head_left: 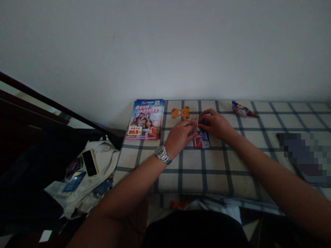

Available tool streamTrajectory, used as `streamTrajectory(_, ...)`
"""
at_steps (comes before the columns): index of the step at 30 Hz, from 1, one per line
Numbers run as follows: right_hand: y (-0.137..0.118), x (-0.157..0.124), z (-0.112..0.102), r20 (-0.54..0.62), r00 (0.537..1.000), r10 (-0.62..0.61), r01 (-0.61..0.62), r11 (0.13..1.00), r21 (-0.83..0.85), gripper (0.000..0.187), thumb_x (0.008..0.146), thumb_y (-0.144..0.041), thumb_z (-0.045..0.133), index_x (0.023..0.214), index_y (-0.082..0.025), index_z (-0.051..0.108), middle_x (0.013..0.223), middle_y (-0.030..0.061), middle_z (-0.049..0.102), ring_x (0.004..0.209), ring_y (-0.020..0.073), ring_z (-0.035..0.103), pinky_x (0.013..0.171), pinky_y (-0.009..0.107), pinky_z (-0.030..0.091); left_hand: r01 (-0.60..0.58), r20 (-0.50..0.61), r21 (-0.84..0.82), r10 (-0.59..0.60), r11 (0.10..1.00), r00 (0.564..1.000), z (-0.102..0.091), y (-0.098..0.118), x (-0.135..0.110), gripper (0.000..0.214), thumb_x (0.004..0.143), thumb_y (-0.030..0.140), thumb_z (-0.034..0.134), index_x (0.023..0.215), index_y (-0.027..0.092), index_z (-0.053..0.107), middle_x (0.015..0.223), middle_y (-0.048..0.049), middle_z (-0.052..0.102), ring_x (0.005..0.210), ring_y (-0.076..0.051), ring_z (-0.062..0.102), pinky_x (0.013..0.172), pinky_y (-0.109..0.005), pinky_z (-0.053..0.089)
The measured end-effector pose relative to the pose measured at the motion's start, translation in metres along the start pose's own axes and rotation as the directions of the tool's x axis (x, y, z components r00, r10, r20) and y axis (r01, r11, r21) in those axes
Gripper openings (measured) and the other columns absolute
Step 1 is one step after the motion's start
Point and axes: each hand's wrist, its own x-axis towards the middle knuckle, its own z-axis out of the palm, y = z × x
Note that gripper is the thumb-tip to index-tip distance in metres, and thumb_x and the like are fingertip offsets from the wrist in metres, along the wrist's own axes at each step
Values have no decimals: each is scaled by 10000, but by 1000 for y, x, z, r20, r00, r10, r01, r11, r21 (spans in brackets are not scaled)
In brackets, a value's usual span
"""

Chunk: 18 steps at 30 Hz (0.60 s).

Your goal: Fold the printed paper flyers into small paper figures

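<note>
Folded leaflet (201, 140) — narrow, red above, blue below — flat, lengthwise on the checked sheet (207, 172)

Mostly paper and cloth here
Glossy paper flyer (145, 119), folded leaflet (201, 137) same shiny print, matt woven checked sheet (207, 168), polished metal watch (162, 153).

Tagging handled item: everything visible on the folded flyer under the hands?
The folded flyer is a narrow strip of printed paper, red above, blue below with a QR code. It lies flat on the checked cloth, long side running away from the person. Fingers of the left hand press its left edge; the right hand covers its far end.
</note>
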Motion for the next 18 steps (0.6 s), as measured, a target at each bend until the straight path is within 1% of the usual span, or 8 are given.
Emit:
streamTrajectory(3,0,-7,0,0,1000,-17,17,1000,25,168,874,-238,790,1034,-207,753,1255,117,646,979,257,711,897,416,604,-7,2,11,7,1000,1000,0,0,0,261,934,264,781,1178,177,747,1281,-81,717,1164,-250,669,1047,-429,565)
streamTrajectory(7,-1,-14,0,15,1000,-25,25,999,23,245,873,-275,798,1104,-207,755,1288,130,642,963,259,718,896,429,608,-16,-1,3,16,1000,1000,0,-1,-1,268,941,271,774,1186,167,743,1291,-86,714,1162,-246,670,1045,-425,570)
streamTrajectory(11,-4,-13,1,-15,999,-29,28,999,-30,157,923,-277,737,1063,-208,753,1254,121,667,974,266,713,874,421,590,-12,-7,8,12,1000,1000,1,-2,-1,273,935,275,782,1184,169,748,1282,-80,720,1166,-249,669,1052,-427,567)
streamTrajectory(15,-10,-2,3,-58,997,55,-61,993,-98,87,951,-270,699,958,-192,737,1162,114,686,860,243,691,772,387,560,-9,-9,8,9,1000,1000,1,-2,-1,259,937,276,780,1173,174,754,1288,-80,720,1156,-245,672,1042,-424,571)
streamTrajectory(18,-14,9,3,-72,993,90,-99,987,-129,83,964,-249,666,952,-191,724,1113,113,684,897,258,678,785,385,538,-15,-5,2,15,1000,1000,1,-2,0,258,935,283,780,1164,168,753,1264,-78,725,1148,-245,673,1037,-426,572)
